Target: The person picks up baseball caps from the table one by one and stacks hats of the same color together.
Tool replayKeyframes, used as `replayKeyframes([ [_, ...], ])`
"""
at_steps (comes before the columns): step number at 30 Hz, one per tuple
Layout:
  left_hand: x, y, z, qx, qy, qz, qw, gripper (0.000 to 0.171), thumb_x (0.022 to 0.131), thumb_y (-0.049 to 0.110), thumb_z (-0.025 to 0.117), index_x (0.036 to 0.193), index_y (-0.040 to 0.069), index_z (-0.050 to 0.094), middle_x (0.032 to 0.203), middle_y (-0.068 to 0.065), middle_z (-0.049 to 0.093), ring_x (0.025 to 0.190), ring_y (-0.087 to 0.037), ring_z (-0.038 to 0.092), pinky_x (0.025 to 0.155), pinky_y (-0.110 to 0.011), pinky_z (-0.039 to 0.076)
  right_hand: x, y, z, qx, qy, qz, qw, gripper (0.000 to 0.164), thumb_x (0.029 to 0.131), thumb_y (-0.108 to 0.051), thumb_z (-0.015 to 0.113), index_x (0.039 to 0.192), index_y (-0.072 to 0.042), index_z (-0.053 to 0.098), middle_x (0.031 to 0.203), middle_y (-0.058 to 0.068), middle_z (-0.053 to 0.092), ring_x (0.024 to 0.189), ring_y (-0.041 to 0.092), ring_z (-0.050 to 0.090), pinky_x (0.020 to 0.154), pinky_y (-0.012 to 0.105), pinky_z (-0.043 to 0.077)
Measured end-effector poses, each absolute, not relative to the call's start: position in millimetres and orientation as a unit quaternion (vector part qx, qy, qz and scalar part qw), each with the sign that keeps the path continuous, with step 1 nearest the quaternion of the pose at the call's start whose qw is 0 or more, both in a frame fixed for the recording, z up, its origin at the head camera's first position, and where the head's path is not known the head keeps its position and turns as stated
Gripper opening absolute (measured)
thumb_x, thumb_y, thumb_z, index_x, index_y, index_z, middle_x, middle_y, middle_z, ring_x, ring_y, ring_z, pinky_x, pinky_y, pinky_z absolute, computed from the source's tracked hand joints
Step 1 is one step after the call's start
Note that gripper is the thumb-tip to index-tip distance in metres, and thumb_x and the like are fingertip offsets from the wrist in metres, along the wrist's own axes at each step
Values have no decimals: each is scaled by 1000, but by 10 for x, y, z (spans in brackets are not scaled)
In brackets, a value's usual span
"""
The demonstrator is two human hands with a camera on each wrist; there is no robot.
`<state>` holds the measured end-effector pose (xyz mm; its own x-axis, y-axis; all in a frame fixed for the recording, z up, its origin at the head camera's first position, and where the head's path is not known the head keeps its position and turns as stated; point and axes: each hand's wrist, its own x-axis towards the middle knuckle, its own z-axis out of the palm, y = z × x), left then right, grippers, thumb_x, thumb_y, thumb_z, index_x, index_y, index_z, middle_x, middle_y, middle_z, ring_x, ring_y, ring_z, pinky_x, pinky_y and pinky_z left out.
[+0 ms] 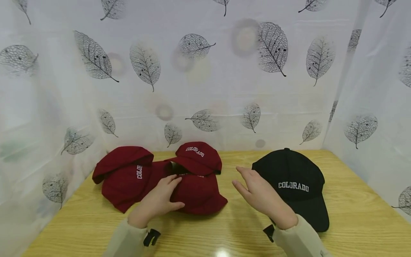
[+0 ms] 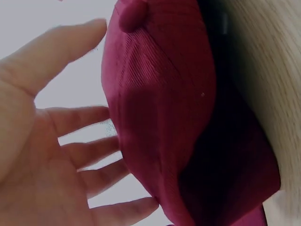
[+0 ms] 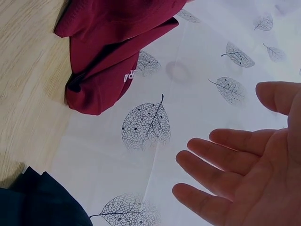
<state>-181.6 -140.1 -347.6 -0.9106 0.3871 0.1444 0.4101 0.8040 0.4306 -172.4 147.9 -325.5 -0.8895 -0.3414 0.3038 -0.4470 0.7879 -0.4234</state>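
Beside a dark red baseball cap on the table is my left hand, its fingers spread. In the left wrist view the fingertips reach to the crown of a red cap; whether they touch it I cannot tell. Another red cap, lettered COLORADO, lies behind and partly over the front one. My right hand is raised, holds nothing, and has its fingers extended. Just right of it sits a black cap with white COLORADO lettering, its brim toward me and partly behind the wrist.
More red caps lie overlapped at the left of the wooden table. A pale curtain with a leaf print hangs along the back and both sides. Light reflects off the table's front.
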Motion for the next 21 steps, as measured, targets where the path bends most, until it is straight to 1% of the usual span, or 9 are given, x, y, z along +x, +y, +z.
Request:
replayKeyframes([
  [4,-1842,-1422,-3518,-225,-948,-224,23,79,64,24,78,132,3,42,136,-21,35,125,-35,32,93,-46,36,-1722,1477,-3254,212,-940,248,105,52,94,-36,44,130,1,42,129,16,47,121,32,41,97,45,32],
  [7,-1857,-1424,-3544,-229,-949,-217,22,84,61,20,80,134,6,41,137,-21,34,124,-36,33,90,-49,37,-1724,1473,-3257,211,-942,242,101,51,94,-37,44,129,1,44,128,16,48,120,32,42,97,45,33],
  [13,-1868,-1409,-3565,-227,-952,-203,22,91,57,17,82,136,9,38,138,-24,31,125,-40,29,88,-58,34,-1733,1463,-3268,202,-948,233,84,48,92,-34,47,127,-1,47,126,14,50,118,30,45,95,44,35],
  [18,-1869,-1391,-3580,-228,-957,-180,16,99,55,17,83,139,13,33,139,-23,28,126,-40,27,87,-61,31,-1728,1454,-3267,194,-951,232,72,44,91,-34,48,124,-4,50,123,12,53,115,28,48,93,44,37],
  [21,-1873,-1386,-3596,-224,-959,-175,12,100,56,17,83,141,15,31,140,-22,27,127,-39,25,88,-62,29,-1721,1454,-3260,195,-951,229,69,45,92,-37,47,123,-5,52,121,11,54,115,29,48,93,44,37],
])
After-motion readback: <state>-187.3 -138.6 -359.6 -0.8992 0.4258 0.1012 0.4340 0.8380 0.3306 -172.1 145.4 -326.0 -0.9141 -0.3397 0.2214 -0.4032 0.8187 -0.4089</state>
